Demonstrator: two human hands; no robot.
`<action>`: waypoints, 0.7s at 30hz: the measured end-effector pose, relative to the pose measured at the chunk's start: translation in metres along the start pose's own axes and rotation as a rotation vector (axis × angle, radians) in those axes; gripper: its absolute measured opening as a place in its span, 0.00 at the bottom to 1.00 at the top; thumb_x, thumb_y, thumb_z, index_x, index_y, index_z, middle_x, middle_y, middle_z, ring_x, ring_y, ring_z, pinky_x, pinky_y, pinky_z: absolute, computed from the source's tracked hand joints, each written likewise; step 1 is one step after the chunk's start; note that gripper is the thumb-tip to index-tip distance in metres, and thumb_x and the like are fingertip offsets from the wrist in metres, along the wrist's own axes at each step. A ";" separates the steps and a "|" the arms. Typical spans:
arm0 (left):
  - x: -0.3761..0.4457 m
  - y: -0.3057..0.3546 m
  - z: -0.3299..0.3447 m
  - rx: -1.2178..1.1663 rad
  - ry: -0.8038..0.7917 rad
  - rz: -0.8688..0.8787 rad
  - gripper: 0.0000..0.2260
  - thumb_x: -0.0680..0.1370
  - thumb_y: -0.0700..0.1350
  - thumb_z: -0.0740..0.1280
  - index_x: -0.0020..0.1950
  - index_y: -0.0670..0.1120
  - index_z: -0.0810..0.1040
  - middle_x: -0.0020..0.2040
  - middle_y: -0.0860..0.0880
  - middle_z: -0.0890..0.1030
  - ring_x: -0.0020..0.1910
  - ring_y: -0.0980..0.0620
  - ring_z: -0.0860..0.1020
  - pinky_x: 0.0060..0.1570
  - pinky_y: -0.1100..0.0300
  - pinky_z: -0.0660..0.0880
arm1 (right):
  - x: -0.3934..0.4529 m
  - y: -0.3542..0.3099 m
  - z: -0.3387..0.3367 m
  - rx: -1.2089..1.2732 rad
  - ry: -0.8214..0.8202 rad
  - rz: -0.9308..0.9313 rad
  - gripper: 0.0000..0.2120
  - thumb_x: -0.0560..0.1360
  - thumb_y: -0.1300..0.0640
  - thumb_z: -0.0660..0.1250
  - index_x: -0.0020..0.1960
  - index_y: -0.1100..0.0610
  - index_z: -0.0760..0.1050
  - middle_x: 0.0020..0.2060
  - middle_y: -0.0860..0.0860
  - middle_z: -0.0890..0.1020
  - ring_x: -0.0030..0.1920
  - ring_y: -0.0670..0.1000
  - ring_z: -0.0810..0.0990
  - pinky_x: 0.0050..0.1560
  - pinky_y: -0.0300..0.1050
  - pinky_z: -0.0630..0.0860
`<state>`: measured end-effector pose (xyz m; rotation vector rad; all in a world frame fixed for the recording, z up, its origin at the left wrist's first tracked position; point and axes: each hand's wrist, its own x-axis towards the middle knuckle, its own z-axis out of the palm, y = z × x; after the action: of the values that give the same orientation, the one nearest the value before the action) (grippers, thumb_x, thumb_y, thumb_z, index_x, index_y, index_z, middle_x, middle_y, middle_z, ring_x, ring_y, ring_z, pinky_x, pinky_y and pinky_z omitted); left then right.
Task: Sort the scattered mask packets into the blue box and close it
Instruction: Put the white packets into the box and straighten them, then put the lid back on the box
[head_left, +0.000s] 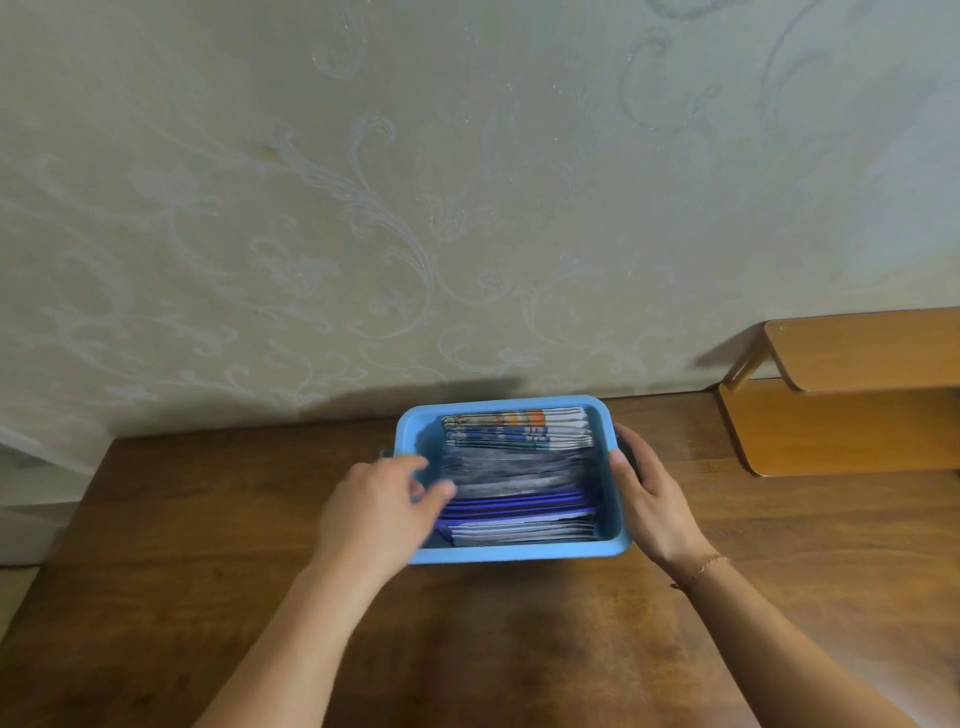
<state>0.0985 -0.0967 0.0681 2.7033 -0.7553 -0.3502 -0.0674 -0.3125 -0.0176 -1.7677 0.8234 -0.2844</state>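
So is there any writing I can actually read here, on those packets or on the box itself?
None can be read.
Mask packets standing in the blue box: coloured print shows on the far ones' top edges, too small and blurred to read.
Blue box: no label visible on its rim or walls.
Wooden shelf at right: a tiny green mark near its corner, too small to make out.

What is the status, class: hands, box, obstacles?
Left hand fingers on packets. Right hand holds blue box side. No lid visible.
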 end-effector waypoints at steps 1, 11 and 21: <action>0.003 -0.008 -0.005 -0.091 0.110 -0.052 0.16 0.79 0.55 0.66 0.63 0.49 0.80 0.51 0.51 0.84 0.47 0.54 0.80 0.46 0.59 0.77 | -0.003 0.000 -0.002 0.003 -0.018 0.017 0.37 0.73 0.30 0.51 0.78 0.46 0.54 0.72 0.45 0.68 0.70 0.49 0.69 0.69 0.57 0.69; -0.006 -0.042 0.043 -0.960 0.029 -0.537 0.10 0.84 0.48 0.60 0.59 0.49 0.79 0.53 0.42 0.83 0.49 0.47 0.81 0.54 0.52 0.76 | -0.034 -0.018 -0.003 -0.002 -0.149 0.132 0.32 0.76 0.33 0.47 0.76 0.35 0.37 0.76 0.48 0.62 0.71 0.54 0.69 0.70 0.52 0.66; -0.061 0.120 0.095 -0.649 0.643 0.723 0.10 0.78 0.37 0.62 0.57 0.34 0.77 0.55 0.33 0.77 0.59 0.36 0.74 0.64 0.42 0.68 | -0.223 0.082 -0.108 -0.005 0.813 0.216 0.14 0.77 0.58 0.67 0.58 0.43 0.75 0.50 0.48 0.82 0.47 0.45 0.79 0.41 0.29 0.74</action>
<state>-0.0371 -0.1828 0.0328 1.6336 -1.0879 0.3733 -0.3230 -0.2588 -0.0079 -1.5332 1.5713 -0.8844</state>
